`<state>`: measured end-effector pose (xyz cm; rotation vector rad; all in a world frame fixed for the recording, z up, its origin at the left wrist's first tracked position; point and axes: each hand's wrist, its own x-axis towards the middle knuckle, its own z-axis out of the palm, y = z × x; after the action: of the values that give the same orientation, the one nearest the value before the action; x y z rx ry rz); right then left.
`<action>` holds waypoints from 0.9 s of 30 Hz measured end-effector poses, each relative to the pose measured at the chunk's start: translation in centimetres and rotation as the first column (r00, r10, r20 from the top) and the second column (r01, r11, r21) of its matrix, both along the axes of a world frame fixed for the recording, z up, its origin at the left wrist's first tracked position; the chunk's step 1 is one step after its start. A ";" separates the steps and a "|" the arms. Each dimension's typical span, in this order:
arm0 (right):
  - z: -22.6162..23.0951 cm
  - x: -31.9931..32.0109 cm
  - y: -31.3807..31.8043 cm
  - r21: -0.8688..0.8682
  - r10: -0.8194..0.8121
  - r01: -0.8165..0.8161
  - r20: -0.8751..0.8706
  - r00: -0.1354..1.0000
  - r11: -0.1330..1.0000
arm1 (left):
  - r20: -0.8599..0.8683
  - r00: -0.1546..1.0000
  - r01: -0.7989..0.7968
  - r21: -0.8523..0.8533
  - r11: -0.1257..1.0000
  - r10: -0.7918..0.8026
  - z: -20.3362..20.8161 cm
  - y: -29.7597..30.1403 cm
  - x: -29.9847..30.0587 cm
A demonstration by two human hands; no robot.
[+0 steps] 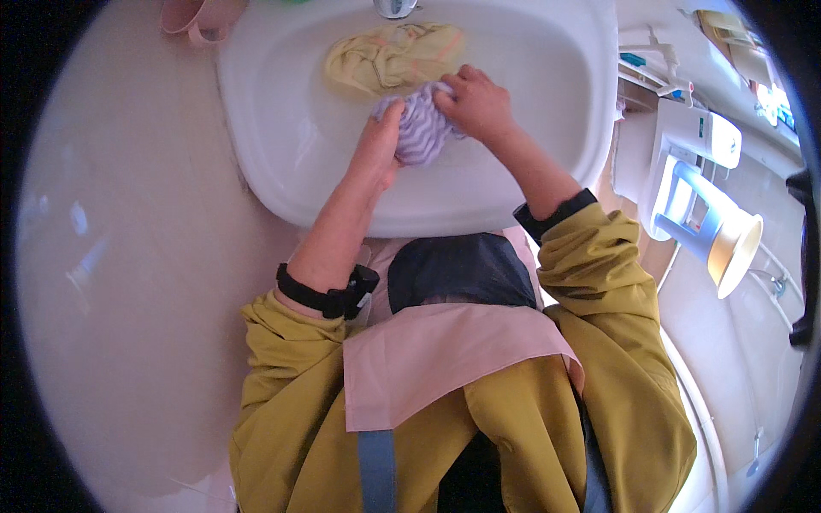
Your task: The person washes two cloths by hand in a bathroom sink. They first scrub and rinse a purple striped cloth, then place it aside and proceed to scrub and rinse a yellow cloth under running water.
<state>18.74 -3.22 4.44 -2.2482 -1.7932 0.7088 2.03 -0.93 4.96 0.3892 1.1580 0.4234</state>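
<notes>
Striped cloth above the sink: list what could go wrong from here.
The striped cloth, bunched between the left hand and right hand, might slip and drop into the sink or onto the yellow cloth lying in it.

The mustard sleeves, pushed up the forearms, could slide down and get wet.

The black strapped device on the left forearm might catch splashes, as it sits near the sink's front edge.

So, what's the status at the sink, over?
Left hand, right hand: both gripping. Purple-and-white zigzag-striped cloth: bunched between them, over white washbasin. Crumpled pale-yellow cloth just beyond, not blocking either hand.
</notes>
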 end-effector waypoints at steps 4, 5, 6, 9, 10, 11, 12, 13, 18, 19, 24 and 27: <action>-1.3 3.0 -1.6 0.345 -0.093 -0.003 0.261 0.961 0.939 | -0.838 0.476 0.710 0.185 0.680 -0.269 -1.1 0.2 -1.9; -2.3 3.7 -2.5 0.252 -0.017 -0.037 0.211 0.977 0.967 | -0.930 0.330 0.831 0.208 0.515 -0.158 -0.6 -0.5 -1.9; -2.6 3.2 -3.0 0.167 0.123 -0.166 0.238 0.963 0.972 | -0.982 0.190 0.922 0.178 0.344 -0.002 -0.5 -0.8 -1.9; -4.4 1.0 -4.8 0.010 0.383 -0.398 0.253 0.889 0.917 | -0.995 0.096 0.995 0.097 0.035 0.040 -4.5 -2.0 -1.6; -5.8 1.0 -4.6 0.031 0.388 -0.412 0.282 0.878 0.911 | -0.997 0.074 0.996 0.074 0.047 0.003 -5.6 -2.0 -1.3; -6.6 0.9 -3.9 0.053 0.393 -0.428 0.306 0.867 0.902 | -0.998 0.048 0.997 0.046 0.060 -0.036 -6.1 -1.7 -0.9; -7.2 0.9 -3.2 0.075 0.397 -0.443 0.331 0.856 0.893 | -0.997 0.023 0.997 0.018 0.072 -0.074 -6.7 -1.4 -0.5; -7.9 1.1 -2.4 0.055 0.386 -0.428 0.340 0.858 0.902 | -0.998 -0.002 0.997 -0.008 0.078 -0.066 -7.4 -0.7 0.1; -7.6 1.9 0.7 0.037 0.402 -0.438 0.335 0.852 0.898 | -0.981 -0.066 0.985 -0.094 0.147 -0.182 -8.2 2.3 0.6; -7.6 1.7 0.6 0.080 0.340 -0.382 0.316 0.886 0.921 | -0.985 0.116 0.964 0.081 0.254 -0.127 -8.4 2.0 -0.2; -7.3 -1.8 -0.6 0.119 -0.290 0.309 -0.152 0.945 0.944 | -0.746 0.666 0.522 0.446 0.727 -0.021 -6.6 -0.6 -1.4; -3.3 -4.8 -0.5 -0.239 -0.367 0.280 -0.669 0.647 0.930 | -0.100 0.981 -0.164 0.027 0.986 0.166 -3.0 0.7 -0.4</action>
<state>13.96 -3.74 1.15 -1.8665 -0.9596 1.3775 1.63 -0.19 1.93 0.3347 1.2919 0.5644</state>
